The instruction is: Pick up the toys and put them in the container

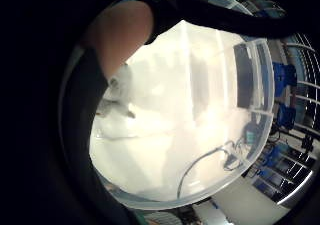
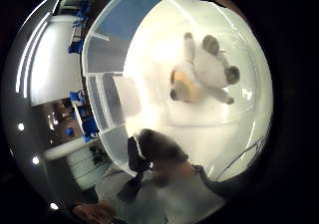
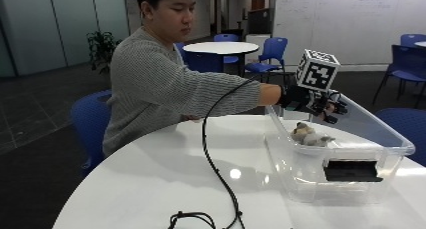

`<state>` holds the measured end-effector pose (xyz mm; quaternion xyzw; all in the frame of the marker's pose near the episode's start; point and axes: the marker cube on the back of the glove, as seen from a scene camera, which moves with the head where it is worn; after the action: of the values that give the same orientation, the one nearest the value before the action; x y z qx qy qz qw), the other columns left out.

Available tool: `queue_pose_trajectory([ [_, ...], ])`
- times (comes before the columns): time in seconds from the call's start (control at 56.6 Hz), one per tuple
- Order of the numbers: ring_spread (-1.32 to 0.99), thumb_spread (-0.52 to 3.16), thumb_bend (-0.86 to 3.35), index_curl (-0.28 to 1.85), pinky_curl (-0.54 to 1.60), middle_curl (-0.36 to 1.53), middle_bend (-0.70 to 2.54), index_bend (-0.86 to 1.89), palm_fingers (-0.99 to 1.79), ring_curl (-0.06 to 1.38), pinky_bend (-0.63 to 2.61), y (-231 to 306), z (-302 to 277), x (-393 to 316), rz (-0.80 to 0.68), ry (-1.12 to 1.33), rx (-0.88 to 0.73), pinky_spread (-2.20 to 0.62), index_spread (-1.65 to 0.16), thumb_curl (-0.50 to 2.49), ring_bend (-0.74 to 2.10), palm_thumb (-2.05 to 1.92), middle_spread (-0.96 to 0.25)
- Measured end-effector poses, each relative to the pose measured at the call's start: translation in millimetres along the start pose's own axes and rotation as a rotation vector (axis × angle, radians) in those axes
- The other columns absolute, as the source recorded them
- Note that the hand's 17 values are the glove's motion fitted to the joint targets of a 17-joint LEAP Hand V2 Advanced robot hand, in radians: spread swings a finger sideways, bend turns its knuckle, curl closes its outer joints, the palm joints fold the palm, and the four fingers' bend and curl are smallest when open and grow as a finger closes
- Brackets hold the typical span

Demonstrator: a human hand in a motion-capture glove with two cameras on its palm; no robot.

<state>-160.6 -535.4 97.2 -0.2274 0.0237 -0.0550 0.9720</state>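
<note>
Hands: the gloved right hand (image 3: 311, 103) hovers relaxed, holding nothing, above the clear plastic container (image 3: 346, 176); the plush toy (image 3: 310, 135) lies inside, toward its 10 o'clock corner. Release looks done; withdrawing comes next.

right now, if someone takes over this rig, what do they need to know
Right hand: gloved, over the open top of the clear container, holding nothing in any view; whether its fingers are straight or curled cannot be told.
Plush toy: lies on the container floor, below the hand and apart from it.
Done: that toy is in.
Left: no other toy shows on the white table; check outside these views before calling it finished.
</note>
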Motion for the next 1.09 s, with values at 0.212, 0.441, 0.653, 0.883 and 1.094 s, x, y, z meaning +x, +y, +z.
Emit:
queue_pose_trajectory([
  [0.212,-0.06,1.05,-0.06,0.73,0.34,0.41,0.11,0.18,-0.21,0.29,0.77,37.3,-6.4,7.5,-0.061,0.003,0.036,0.05,-0.46,0.45,0.13,-0.07,-0.16],
  [0.441,-0.04,1.09,-0.06,0.63,0.33,0.33,0.12,0.18,-0.18,0.24,0.73,184.3,-40.7,105.5,-0.015,-0.116,0.200,0.07,-0.44,0.35,0.14,-0.07,-0.15],
  [0.653,-0.04,1.14,-0.05,0.57,0.32,0.30,0.14,0.18,-0.12,0.23,0.70,330.1,-9.2,175.6,0.110,-0.023,0.291,0.07,-0.43,0.30,0.16,-0.05,-0.15],
  [0.883,-0.05,1.18,-0.04,0.54,0.32,0.28,0.15,0.20,-0.10,0.21,0.68,383.9,30.8,157.6,0.014,-0.054,0.315,0.07,-0.43,0.28,0.16,-0.04,-0.15],
  [1.094,-0.06,1.21,-0.03,0.52,0.33,0.27,0.15,0.20,-0.08,0.21,0.67,470.7,129.3,93.5,-0.103,-0.087,0.300,0.07,-0.42,0.26,0.17,-0.03,-0.15],
])
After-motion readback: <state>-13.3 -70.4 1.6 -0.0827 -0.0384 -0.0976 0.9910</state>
